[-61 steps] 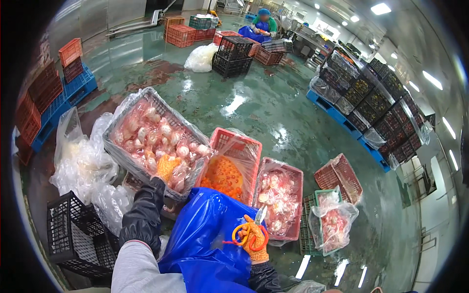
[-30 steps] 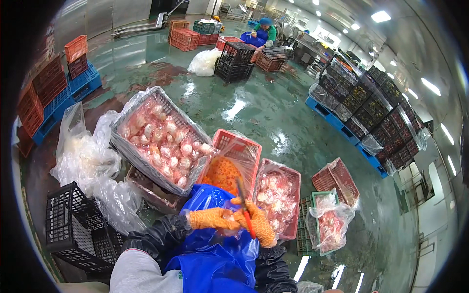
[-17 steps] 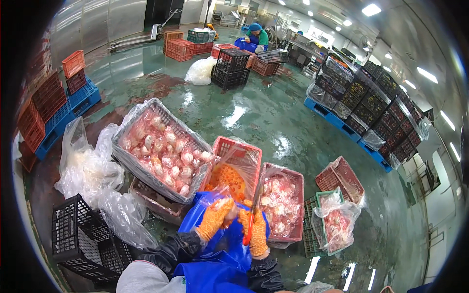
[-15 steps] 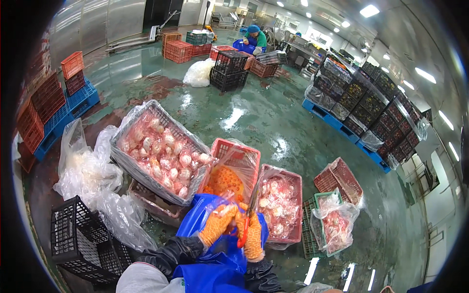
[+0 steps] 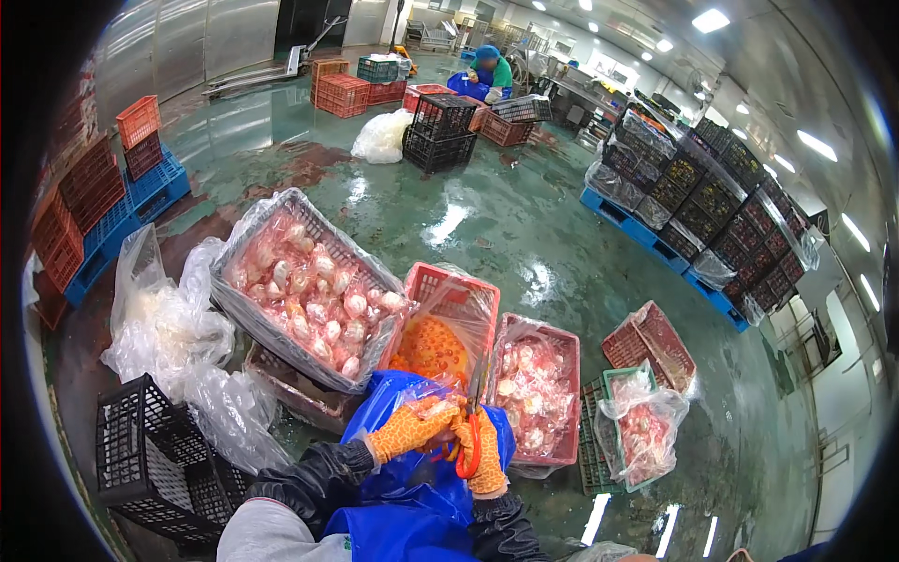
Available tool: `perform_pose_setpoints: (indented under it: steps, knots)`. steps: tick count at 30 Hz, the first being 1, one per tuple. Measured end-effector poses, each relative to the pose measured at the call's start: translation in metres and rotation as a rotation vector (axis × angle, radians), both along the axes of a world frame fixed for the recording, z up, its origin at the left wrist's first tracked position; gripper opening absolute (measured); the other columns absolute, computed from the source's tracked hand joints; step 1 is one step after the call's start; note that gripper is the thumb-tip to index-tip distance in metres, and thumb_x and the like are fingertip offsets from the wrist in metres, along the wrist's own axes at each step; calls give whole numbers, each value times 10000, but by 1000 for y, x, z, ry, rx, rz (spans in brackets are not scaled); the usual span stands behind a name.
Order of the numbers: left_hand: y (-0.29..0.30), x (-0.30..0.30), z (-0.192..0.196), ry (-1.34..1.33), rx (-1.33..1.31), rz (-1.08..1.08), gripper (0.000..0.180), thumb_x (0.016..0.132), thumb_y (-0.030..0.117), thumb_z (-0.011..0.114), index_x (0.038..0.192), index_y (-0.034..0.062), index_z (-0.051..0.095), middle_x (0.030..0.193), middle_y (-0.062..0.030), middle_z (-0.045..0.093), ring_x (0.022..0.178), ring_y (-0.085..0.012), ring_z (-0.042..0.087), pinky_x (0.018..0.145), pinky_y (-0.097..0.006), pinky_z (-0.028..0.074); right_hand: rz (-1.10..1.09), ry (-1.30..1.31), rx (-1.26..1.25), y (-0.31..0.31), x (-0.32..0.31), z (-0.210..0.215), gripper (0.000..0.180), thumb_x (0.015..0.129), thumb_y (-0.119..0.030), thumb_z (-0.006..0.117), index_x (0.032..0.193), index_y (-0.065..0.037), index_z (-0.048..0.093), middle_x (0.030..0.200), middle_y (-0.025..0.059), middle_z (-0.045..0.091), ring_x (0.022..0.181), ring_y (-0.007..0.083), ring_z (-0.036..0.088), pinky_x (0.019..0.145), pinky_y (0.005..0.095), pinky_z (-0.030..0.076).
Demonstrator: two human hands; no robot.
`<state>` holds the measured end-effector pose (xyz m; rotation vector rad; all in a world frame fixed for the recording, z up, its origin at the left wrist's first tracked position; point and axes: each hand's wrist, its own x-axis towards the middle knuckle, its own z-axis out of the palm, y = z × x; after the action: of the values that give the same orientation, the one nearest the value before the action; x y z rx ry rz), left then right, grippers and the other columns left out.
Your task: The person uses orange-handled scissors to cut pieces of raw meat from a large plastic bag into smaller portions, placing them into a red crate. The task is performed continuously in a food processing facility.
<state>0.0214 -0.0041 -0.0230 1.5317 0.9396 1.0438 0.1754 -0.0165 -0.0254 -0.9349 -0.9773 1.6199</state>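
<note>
Both hands wear orange patterned gloves and meet over the blue apron (image 5: 407, 501) on my lap. My right hand (image 5: 484, 459) is closed round the red-handled scissors (image 5: 472, 448), whose blades point away from me. Closed just beside it, my left hand (image 5: 409, 431) grips a soft pale-pink piece (image 5: 438, 408), mostly hidden by the fingers. Right ahead is a red crate (image 5: 454, 281) lined with clear plastic, holding orange-yellow round yolk-like pieces (image 5: 431, 347). To the left, a tilted plastic-lined grey crate (image 5: 370, 267) is full of pinkish-white lumps (image 5: 304, 290).
A pink-red crate (image 5: 559, 332) of similar lumps stands on the right, with a green crate (image 5: 611, 426) beyond. Crumpled plastic (image 5: 164, 323) and black crates (image 5: 140, 459) lie left. Stacked crates on blue pallets (image 5: 646, 229) line the right; a co-worker (image 5: 489, 75) sits far off.
My left hand and forearm have shifted slightly left, and the glove has turned flatter. The scissors in my right hand have tilted more upright. The crates stay put.
</note>
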Motion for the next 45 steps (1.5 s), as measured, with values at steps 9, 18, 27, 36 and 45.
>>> perform_pose_setpoints:
  steps: [9,18,27,36,45]
  knots:
    - [16,-1,7,-562,-339,72,330,926,351,451,1042,65,569,698,29,543,511,-50,444,414,-209,337,-50,-194,-113,3,-12,29,356,842,-147,614,1164,-53,493,790,-20,535,635,53,512,450,185,399]
    - [57,-14,-7,-296,18,767,299,928,161,452,1154,-23,517,1123,-130,559,1044,-190,524,893,-292,410,110,-465,168,-7,-21,17,463,823,-133,642,1235,-27,458,880,7,524,762,70,490,696,201,428]
    - [67,12,-79,-344,112,779,196,921,268,489,1004,97,536,680,-8,564,455,-83,498,340,-208,348,81,-781,307,4,-27,25,435,823,-178,645,1183,10,491,796,10,512,711,99,447,655,230,413]
    - [104,-5,-48,-659,-646,999,206,920,270,488,1034,108,545,711,-22,585,502,-105,533,383,-233,397,193,-629,118,11,-11,12,375,856,-344,585,1118,-79,542,733,-6,562,605,51,501,426,183,406]
    - [45,-26,6,-497,-468,157,244,911,360,485,925,125,549,601,15,510,408,-76,436,344,-213,311,350,-380,-221,18,-3,46,400,888,-321,545,1136,-7,532,658,6,537,467,51,446,356,187,343]
